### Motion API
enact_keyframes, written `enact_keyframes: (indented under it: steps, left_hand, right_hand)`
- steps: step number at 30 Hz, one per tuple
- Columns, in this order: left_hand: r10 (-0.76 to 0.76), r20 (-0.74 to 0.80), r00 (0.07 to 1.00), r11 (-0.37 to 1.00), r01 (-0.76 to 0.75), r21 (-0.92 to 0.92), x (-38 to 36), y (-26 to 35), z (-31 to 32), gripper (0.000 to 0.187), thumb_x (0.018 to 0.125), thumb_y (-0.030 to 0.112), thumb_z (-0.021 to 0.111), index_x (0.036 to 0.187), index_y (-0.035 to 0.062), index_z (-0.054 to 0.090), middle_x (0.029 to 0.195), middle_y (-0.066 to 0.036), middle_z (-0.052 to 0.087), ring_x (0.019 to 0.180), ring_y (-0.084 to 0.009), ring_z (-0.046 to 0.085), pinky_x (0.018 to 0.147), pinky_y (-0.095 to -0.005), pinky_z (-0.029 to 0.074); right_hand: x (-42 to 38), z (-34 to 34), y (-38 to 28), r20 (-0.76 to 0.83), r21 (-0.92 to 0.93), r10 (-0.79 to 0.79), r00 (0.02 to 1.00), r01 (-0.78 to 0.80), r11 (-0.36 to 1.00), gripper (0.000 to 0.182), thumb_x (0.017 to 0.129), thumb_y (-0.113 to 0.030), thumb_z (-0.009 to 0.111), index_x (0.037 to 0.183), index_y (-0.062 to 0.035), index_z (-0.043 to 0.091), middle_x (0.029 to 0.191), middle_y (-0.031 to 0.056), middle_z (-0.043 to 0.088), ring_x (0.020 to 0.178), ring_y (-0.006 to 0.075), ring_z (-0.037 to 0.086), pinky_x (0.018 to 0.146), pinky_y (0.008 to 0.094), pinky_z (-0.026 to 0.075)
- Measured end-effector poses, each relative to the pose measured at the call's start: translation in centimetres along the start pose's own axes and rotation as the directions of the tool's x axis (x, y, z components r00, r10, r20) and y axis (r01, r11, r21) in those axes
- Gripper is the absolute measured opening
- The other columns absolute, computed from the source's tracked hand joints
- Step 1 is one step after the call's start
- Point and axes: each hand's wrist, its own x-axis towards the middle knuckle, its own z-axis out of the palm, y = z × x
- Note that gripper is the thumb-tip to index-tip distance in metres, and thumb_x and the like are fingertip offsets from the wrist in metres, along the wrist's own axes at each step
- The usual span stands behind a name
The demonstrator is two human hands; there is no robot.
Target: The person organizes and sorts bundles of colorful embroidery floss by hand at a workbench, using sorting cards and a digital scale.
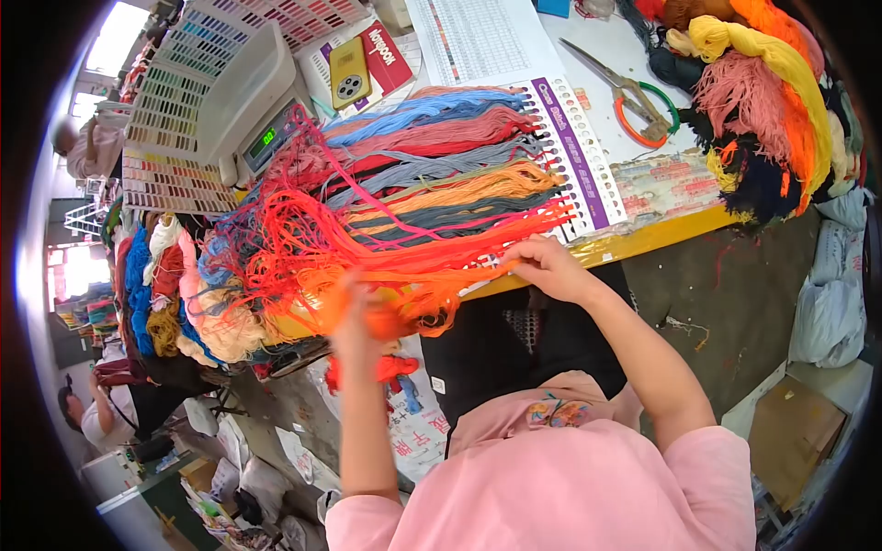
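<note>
My right hand [548, 268] pinches the end of some orange embroidery thread [450, 280] at the table's near edge. Motion smears my left hand [354, 321], which is over the orange strands farther left; its fingers do not show clearly. Skeins of blue [423, 108], dark pink, grey, golden and red thread [478, 246] lie across the table. Their right ends pass through the holes of a white card with a purple band [570, 151]. To the left, the loose ends tangle together in a red and pink heap [303, 220].
Scissors with orange and green handles [643, 108] lie behind the card. A digital scale [266, 138], colour charts [175, 101], a yellow phone [349, 73] and a red notebook [381, 55] stand around the back. Thread bundles [763, 83] pile up at right. Other people are at left.
</note>
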Motion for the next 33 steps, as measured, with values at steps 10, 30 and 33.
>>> enact_keyframes:
  steps: [10, 30, 33]
  left_hand:
    - [-0.424, 0.314, 0.850, 0.865, 0.277, 0.419, -0.9, -4.3, 6.9, 0.019, 0.080, 0.023, 0.055, 0.088, 0.0048, 0.056, 0.058, 0.001, 0.048, 0.048, -0.0072, 0.044, 0.045, -0.0214, 0.036]
    - [-0.246, 0.582, 0.775, 0.780, 0.515, -0.356, -9.3, 3.9, 3.3, 0.044, 0.087, 0.029, 0.038, 0.117, -0.0038, 0.037, 0.116, -0.015, 0.045, 0.104, -0.0237, 0.047, 0.086, -0.0376, 0.039]
    - [-0.229, 0.652, 0.723, 0.794, 0.526, -0.304, -9.3, 2.9, 4.1, 0.053, 0.086, 0.036, 0.036, 0.121, -0.0044, 0.033, 0.123, -0.014, 0.038, 0.108, -0.0232, 0.043, 0.087, -0.0399, 0.038]
  right_hand:
    - [0.1, 0.1, -1.0, -0.030, 0.160, 0.187, 0.982, -0.179, 0.971, 0.018, 0.069, -0.010, 0.060, 0.086, -0.0054, 0.054, 0.068, 0.0031, 0.050, 0.065, 0.0162, 0.047, 0.059, 0.0282, 0.038]
    - [-3.7, 3.6, -9.1, -0.198, 0.158, 0.105, 0.975, -0.074, 0.985, 0.009, 0.074, -0.003, 0.056, 0.068, -0.0001, 0.051, 0.072, 0.0041, 0.049, 0.060, 0.0104, 0.049, 0.053, 0.0206, 0.040]
    - [-3.6, 4.3, -13.1, 0.062, 0.543, 0.355, 0.933, -0.330, 0.773, 0.010, 0.079, -0.003, 0.050, 0.075, 0.0033, 0.057, 0.063, 0.0046, 0.054, 0.047, 0.0083, 0.046, 0.046, 0.0186, 0.038]
